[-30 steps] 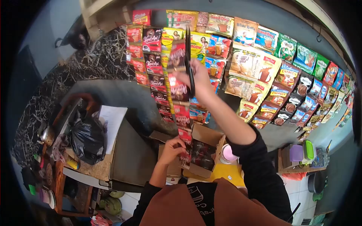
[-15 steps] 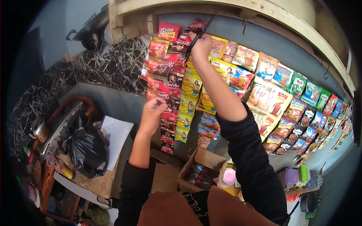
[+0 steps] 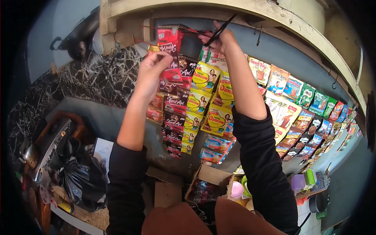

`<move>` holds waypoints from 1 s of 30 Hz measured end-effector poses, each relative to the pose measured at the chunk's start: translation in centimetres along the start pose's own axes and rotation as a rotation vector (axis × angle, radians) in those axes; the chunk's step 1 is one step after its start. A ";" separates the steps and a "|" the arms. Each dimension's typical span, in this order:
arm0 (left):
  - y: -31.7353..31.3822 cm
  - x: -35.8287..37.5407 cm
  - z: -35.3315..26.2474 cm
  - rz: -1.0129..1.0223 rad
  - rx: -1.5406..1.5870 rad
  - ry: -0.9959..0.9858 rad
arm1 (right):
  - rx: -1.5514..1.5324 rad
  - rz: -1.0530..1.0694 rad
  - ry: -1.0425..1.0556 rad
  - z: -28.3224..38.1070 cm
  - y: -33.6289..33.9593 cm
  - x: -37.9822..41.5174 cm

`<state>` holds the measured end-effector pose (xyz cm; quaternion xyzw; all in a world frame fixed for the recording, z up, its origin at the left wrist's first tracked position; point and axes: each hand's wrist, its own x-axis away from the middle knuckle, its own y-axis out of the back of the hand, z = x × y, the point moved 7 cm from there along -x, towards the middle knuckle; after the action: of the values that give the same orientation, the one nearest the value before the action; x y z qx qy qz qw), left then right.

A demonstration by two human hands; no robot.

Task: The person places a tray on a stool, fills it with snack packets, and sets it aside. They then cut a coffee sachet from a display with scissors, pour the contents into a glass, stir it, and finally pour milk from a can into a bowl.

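Pinching the red Kapal Api sachet strip between its fingers, the left hand holds it before the hanging Kapal Api sachets, beside yellow Dancow sachets. The right hand, fingers curled around black scissors, is near the strip's top, beneath a wooden beam.

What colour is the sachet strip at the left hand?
The strip is mostly red, with some darker parts; it shows best in the head view.
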<state>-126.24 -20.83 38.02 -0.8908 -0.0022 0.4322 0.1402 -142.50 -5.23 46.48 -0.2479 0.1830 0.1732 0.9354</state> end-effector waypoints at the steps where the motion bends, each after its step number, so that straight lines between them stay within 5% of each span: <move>1: 0.0 -0.7 -0.3 -0.008 -0.005 -0.014 | 0.037 0.031 -0.027 0.1 -0.1 0.2; 5: -0.4 -3.4 -1.1 0.018 -0.020 -0.065 | -0.012 0.058 -0.050 0.4 0.9 -0.6; 8: -1.0 -5.0 -0.7 0.024 0.008 -0.045 | 0.371 0.193 -0.091 2.1 1.5 2.2; 11: -1.5 -6.1 0.0 0.035 0.018 -0.037 | 0.325 0.154 -0.105 2.1 2.8 3.9; 17: -2.0 -8.9 1.6 0.013 0.040 -0.060 | 0.534 0.279 0.112 -1.4 1.3 8.4; 21: -2.5 -8.9 2.5 0.194 -0.088 -0.027 | 0.321 0.157 0.300 -0.8 0.0 7.2; 23: -2.7 -8.7 2.6 0.277 -0.271 -0.081 | 0.078 0.136 0.167 -0.3 -0.1 6.4; 30: -1.4 -10.6 1.5 0.203 -0.001 -0.060 | 0.328 0.518 0.152 -0.2 -2.7 3.6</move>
<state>-133.86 -20.49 45.70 -0.8732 0.0840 0.4706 0.0952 -138.34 -6.67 45.87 -0.0509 0.3352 0.3546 0.8714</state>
